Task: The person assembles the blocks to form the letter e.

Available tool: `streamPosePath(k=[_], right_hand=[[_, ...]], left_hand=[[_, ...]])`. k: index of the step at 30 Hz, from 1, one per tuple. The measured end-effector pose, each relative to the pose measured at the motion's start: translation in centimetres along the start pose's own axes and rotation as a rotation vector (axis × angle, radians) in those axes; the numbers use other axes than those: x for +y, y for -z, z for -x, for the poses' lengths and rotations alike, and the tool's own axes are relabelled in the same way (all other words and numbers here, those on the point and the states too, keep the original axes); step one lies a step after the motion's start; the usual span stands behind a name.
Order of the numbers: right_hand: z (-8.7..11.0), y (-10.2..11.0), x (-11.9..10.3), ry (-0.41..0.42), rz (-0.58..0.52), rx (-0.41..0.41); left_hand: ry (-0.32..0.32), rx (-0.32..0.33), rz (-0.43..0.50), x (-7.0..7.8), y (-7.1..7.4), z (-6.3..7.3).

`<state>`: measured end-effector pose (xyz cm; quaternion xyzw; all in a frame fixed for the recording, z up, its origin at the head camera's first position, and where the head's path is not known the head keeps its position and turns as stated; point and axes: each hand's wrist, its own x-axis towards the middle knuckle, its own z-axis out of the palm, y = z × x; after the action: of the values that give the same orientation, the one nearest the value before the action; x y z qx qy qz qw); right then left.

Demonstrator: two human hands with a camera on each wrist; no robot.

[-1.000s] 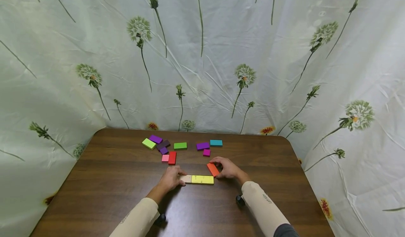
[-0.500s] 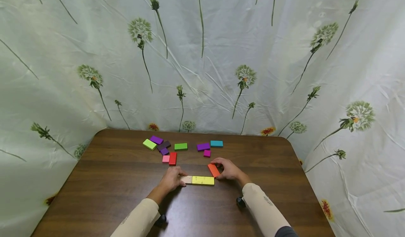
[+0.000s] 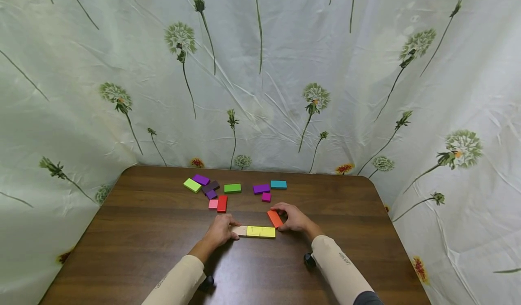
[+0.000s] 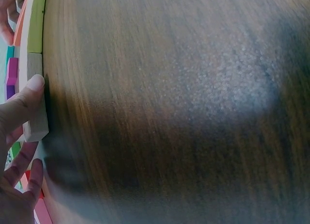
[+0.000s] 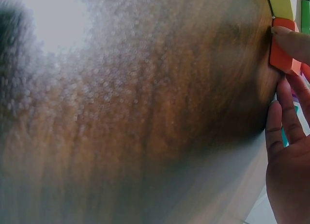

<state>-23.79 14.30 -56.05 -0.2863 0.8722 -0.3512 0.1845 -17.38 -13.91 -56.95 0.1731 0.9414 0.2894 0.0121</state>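
Two blocks pinched in the head view: a pale block (image 3: 242,231) by fingers of the left hand (image 3: 220,229), an orange block (image 3: 274,219), aslant, by those of the right hand (image 3: 294,217); between both sets of fingers, a yellow block (image 3: 261,232). Left wrist view: thumb against the pale block, two fingers past its end. Right wrist view: thumb on the orange block, yellow block just beside.

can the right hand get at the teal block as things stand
Probably, once freed: the right hand holds the orange block, but in the head view nothing stands between it and the teal block; the magenta block lies to the left.
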Motion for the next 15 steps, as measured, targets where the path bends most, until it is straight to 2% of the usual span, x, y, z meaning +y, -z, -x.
streamPosePath(k=[8,15], right_hand=[[0.1,0.2,-0.2,-0.023,-0.019,-0.013],[0.1,1.4,-0.4,-0.067,-0.061,-0.045]], left_hand=[[-0.006,0.004,-0.012,0.0,0.0,-0.1],[-0.018,0.015,-0.007,-0.1,-0.1,-0.1]])
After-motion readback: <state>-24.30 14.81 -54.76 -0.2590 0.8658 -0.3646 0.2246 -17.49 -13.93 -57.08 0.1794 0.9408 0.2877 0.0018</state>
